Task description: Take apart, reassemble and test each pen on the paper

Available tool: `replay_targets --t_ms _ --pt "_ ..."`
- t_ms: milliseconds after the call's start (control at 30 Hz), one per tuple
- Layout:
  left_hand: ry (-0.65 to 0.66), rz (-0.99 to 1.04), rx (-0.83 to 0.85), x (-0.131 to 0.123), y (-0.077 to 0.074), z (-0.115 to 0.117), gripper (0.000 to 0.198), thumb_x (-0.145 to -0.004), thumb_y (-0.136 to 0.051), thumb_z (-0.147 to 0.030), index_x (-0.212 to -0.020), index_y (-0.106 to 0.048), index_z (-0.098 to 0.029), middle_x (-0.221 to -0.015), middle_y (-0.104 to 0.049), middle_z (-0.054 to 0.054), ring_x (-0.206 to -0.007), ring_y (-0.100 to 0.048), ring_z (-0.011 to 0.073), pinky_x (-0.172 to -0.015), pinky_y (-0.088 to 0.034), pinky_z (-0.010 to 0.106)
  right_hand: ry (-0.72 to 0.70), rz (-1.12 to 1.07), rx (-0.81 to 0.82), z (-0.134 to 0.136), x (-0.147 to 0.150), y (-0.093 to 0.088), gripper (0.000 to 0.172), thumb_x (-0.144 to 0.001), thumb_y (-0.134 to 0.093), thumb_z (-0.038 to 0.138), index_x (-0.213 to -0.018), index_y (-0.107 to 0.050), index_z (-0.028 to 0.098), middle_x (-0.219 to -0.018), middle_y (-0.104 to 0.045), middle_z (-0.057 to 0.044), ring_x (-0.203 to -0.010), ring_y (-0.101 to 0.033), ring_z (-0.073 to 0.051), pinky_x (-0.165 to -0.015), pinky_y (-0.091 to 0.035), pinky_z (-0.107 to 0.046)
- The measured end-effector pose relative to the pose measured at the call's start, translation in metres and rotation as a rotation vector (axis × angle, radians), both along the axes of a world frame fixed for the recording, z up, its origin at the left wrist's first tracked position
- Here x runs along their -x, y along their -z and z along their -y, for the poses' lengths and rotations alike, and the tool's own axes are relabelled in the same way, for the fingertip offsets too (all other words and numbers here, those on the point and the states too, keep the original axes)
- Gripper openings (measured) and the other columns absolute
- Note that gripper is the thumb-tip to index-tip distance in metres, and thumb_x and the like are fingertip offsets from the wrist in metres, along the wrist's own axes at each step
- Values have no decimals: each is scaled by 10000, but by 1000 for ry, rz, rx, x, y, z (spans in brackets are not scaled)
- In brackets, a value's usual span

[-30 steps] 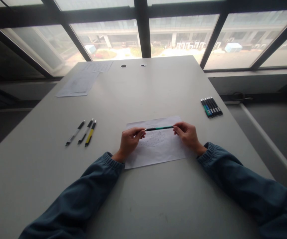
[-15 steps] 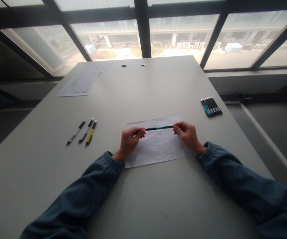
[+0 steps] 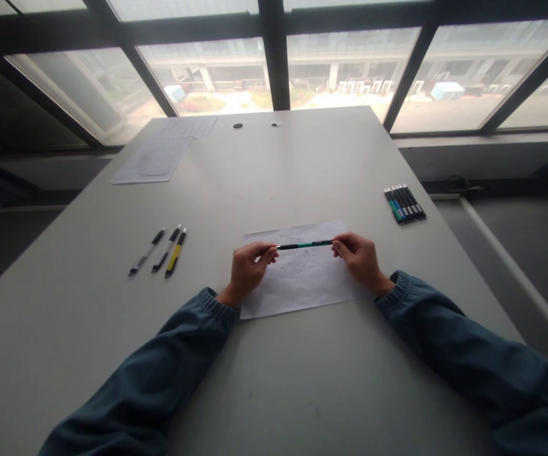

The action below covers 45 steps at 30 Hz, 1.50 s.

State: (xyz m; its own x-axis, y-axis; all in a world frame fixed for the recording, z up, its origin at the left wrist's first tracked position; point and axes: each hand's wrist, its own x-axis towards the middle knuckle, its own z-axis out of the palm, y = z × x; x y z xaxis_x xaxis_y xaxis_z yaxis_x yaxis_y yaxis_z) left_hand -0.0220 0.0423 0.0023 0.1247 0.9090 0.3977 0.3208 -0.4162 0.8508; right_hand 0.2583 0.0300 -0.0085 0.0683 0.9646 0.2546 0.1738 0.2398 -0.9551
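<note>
A thin black and green pen [image 3: 305, 244] is held level above a white sheet of paper [image 3: 302, 285] with a faint drawing on it. My left hand [image 3: 248, 269] pinches the pen's left end with curled fingers. My right hand [image 3: 359, 258] pinches its right end the same way. Both hands hover over the sheet, near the middle of the grey table [image 3: 274, 380]. Dark blue sleeves cover both arms.
Three pens [image 3: 164, 252] lie side by side to the left. A row of several dark pens [image 3: 405, 204] lies near the table's right edge. Loose sheets [image 3: 152, 159] rest at the far left corner. Large windows stand behind the table.
</note>
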Motion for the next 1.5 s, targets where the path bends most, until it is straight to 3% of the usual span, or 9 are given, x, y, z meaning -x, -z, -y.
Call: replay_targets --t_ms 267,1500 --pt "2 -123 -160 2 -6 3 169 -920 -680 -339 -904 -753 -187 -739 -740 36 -621 -676 131 -654 -567 254 0 -5 -18 1 0 0 228 -891 -700 414 -888 -703 186 -720 -697 -21 -626 -658 -156 -606 -545 -289" --pt "9 -138 -205 2 -7 2 126 -927 -669 -262 -849 -716 -174 -682 -697 3 -578 -613 104 -610 -497 221 -40 -2 -54 1 1 0 201 -921 -677 375 -851 -682 186 -703 -673 -10 -622 -636 -145 -599 -521 -273"
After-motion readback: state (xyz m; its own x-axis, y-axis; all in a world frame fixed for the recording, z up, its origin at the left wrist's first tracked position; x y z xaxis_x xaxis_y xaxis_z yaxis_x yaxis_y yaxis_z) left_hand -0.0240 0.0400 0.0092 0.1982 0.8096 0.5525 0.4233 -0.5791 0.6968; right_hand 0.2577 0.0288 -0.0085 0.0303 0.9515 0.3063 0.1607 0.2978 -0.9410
